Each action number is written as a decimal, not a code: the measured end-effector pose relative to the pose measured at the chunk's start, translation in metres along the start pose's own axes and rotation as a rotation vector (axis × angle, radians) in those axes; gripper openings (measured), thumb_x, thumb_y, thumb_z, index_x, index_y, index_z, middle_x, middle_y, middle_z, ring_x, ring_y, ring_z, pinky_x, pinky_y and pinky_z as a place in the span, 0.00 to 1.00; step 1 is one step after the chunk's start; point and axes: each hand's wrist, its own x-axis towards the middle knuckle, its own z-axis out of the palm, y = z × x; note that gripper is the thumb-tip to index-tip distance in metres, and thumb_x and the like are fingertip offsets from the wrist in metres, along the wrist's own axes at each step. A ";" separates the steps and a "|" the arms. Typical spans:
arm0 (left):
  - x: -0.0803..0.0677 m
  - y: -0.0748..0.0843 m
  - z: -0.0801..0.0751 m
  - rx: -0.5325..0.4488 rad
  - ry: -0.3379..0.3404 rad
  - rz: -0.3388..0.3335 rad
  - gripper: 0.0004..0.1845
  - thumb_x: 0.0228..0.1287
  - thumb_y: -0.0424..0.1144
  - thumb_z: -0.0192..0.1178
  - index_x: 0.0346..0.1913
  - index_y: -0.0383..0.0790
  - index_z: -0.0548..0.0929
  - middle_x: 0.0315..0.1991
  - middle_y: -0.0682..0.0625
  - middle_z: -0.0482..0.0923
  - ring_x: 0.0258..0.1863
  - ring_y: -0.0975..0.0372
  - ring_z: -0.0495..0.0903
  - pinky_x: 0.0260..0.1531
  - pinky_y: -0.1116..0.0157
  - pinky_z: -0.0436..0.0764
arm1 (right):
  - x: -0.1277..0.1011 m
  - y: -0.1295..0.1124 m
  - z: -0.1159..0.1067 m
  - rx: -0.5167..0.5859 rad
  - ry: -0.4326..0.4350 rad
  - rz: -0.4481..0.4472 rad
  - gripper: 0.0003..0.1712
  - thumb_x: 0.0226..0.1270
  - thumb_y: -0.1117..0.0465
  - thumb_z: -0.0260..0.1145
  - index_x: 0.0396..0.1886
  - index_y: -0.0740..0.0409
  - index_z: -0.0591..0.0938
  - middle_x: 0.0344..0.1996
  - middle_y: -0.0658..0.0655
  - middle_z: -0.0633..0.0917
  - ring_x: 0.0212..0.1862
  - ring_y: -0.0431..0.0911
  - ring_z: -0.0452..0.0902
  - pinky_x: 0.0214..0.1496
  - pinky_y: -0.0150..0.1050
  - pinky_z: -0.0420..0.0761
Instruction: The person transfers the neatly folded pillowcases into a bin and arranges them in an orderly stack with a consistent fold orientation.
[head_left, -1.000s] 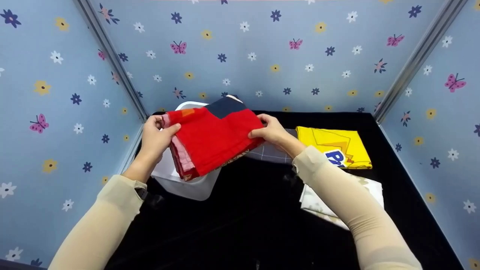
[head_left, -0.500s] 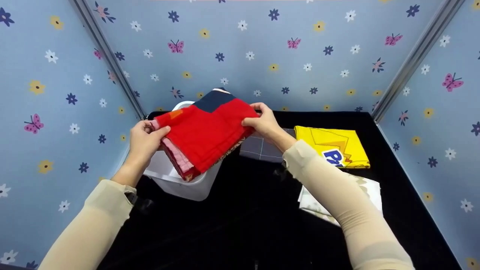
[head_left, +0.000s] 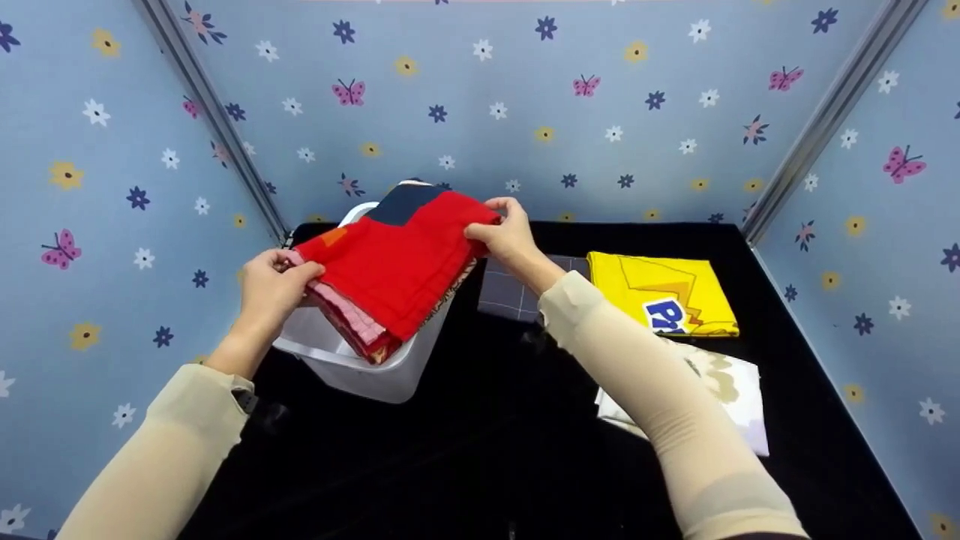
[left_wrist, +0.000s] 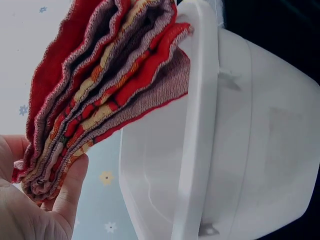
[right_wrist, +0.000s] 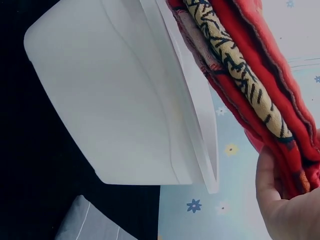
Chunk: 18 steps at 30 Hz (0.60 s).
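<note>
A folded red cloth point(head_left: 390, 255) with a navy patch and pink underside is held up over a white plastic bin point(head_left: 367, 379). My left hand point(head_left: 274, 289) pinches its left edge, thumb on top. At the opposite edge my right hand point(head_left: 510, 236) grips it the same way. In the left wrist view the stacked layers of the cloth point(left_wrist: 95, 85) bunch between the thumb and fingers of the left hand point(left_wrist: 45, 205). The right wrist view shows the thick fold of the cloth point(right_wrist: 240, 75) in the right hand point(right_wrist: 287, 200), beside the bin point(right_wrist: 115, 100). Most of the bin's opening is hidden.
Right of the bin lies a grey checked cloth point(head_left: 510, 292). A folded yellow cloth point(head_left: 667, 289) with lettering sits beside it, and a white patterned cloth point(head_left: 739, 390) lies nearer, partly under the right sleeve. Flowered panels point(head_left: 525, 97) enclose the black tabletop point(head_left: 480, 457).
Both hands have carried the red cloth leftward, farther over the white bin. More of the grey cloth and the white patterned cloth shows now.
</note>
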 end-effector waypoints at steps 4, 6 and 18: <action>0.002 0.000 -0.007 -0.004 -0.026 -0.019 0.10 0.64 0.31 0.68 0.41 0.37 0.75 0.24 0.59 0.78 0.21 0.68 0.84 0.26 0.64 0.90 | 0.004 0.002 0.008 0.005 0.009 -0.033 0.29 0.60 0.75 0.71 0.61 0.61 0.76 0.43 0.60 0.82 0.33 0.48 0.84 0.30 0.38 0.88; 0.003 0.000 -0.011 0.011 -0.046 -0.023 0.10 0.65 0.31 0.67 0.42 0.35 0.76 0.26 0.59 0.78 0.23 0.69 0.84 0.27 0.64 0.91 | 0.006 0.003 0.012 0.009 0.011 -0.045 0.28 0.60 0.75 0.72 0.61 0.62 0.77 0.42 0.59 0.83 0.33 0.48 0.84 0.31 0.38 0.88; 0.008 -0.005 -0.027 0.154 -0.143 -0.049 0.17 0.69 0.35 0.65 0.54 0.29 0.75 0.52 0.40 0.72 0.26 0.71 0.87 0.34 0.67 0.91 | 0.016 0.011 0.028 -0.117 0.008 -0.144 0.29 0.62 0.76 0.74 0.64 0.65 0.79 0.47 0.61 0.85 0.45 0.46 0.82 0.43 0.35 0.86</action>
